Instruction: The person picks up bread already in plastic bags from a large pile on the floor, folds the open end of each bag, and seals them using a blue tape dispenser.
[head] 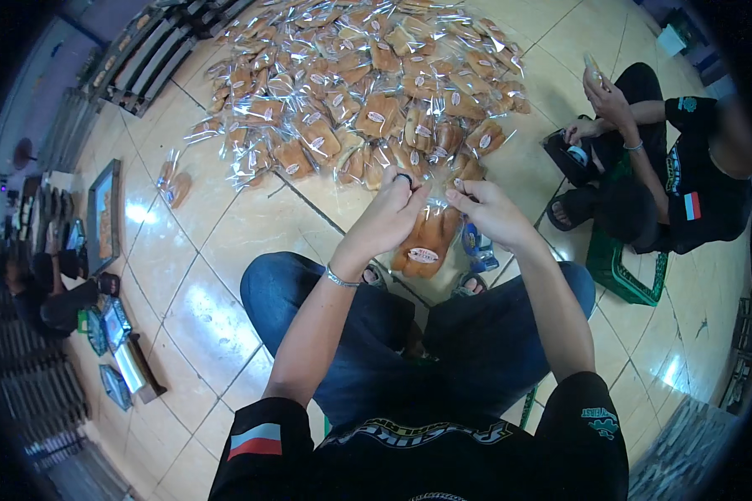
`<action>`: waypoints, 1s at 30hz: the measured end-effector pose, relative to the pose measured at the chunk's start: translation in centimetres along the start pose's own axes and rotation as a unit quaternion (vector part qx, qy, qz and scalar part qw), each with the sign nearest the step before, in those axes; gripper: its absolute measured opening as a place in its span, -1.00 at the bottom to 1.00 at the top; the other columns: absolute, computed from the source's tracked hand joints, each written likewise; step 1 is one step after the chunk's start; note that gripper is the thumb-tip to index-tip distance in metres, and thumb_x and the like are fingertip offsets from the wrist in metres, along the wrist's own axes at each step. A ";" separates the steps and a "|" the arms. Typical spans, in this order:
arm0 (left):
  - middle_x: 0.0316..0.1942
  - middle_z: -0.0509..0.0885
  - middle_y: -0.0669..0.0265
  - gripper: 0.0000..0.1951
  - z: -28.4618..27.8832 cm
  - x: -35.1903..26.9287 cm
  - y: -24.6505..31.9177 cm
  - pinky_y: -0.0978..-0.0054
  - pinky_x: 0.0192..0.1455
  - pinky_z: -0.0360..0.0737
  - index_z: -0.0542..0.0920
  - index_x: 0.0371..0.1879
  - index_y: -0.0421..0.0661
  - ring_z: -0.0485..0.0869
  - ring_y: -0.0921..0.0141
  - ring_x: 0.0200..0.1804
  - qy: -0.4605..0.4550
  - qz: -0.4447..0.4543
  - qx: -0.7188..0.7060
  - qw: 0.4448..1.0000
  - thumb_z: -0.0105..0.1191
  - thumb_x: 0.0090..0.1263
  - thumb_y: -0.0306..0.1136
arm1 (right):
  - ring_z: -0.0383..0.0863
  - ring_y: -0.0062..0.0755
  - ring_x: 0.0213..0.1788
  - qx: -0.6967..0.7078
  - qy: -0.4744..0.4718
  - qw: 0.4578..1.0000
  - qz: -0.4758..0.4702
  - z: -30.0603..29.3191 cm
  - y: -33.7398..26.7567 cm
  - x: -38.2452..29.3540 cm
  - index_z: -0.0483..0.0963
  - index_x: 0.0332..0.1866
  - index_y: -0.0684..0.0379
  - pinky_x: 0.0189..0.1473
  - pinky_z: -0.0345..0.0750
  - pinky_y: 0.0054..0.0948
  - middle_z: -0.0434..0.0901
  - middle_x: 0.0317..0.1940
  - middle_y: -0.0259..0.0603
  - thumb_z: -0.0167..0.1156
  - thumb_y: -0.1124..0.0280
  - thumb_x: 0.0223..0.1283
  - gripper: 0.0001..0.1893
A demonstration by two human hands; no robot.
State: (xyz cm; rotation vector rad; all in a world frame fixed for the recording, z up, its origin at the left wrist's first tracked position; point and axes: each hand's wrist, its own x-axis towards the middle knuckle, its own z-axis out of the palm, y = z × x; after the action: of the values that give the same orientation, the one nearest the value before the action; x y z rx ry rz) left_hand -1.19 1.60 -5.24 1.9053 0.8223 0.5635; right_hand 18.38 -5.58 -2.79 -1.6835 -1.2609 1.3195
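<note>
A clear plastic bag of bread [435, 235] hangs between my knees, with an oval label on its lower side. My left hand [388, 216] pinches the gathered neck of the bag from one side. On the other side, my right hand [492, 216] also has its fingers closed on the neck; the fingertips partly hide the plastic. A blue object, possibly a tape dispenser [476, 247], is just below my right hand. Beyond both hands spreads a large pile of bagged bread [376, 116], many bags bearing similar oval labels.
At right a co-worker [695, 169] sits on a green plastic crate [626, 275], near a black tape dispenser [575, 153]. One bagged bread [175, 185] lies apart on the tiled floor. Leftward are a framed tray [103, 216], stacked trays [150, 56], a roll of film [131, 363] and another person [50, 294].
</note>
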 end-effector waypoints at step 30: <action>0.01 0.66 0.27 -0.56 1.0 0.6 0.3 0.43 0.19 0.57 0.50 0.11 -0.18 0.65 0.44 0.06 -0.085 0.018 -0.104 0.991 0.35 0.28 -0.46 | 0.59 -0.51 -0.28 0.004 -0.156 0.979 0.133 -4.5 -1.8 3.7 0.58 -0.16 0.38 -0.29 0.67 -0.43 0.55 -0.28 -0.23 0.22 0.21 0.35 -0.66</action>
State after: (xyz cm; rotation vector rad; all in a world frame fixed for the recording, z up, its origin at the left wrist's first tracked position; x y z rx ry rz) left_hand -0.01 1.35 -5.41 1.7524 0.5960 0.4822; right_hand 22.29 -1.15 -1.09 -1.7327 -1.2277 1.8038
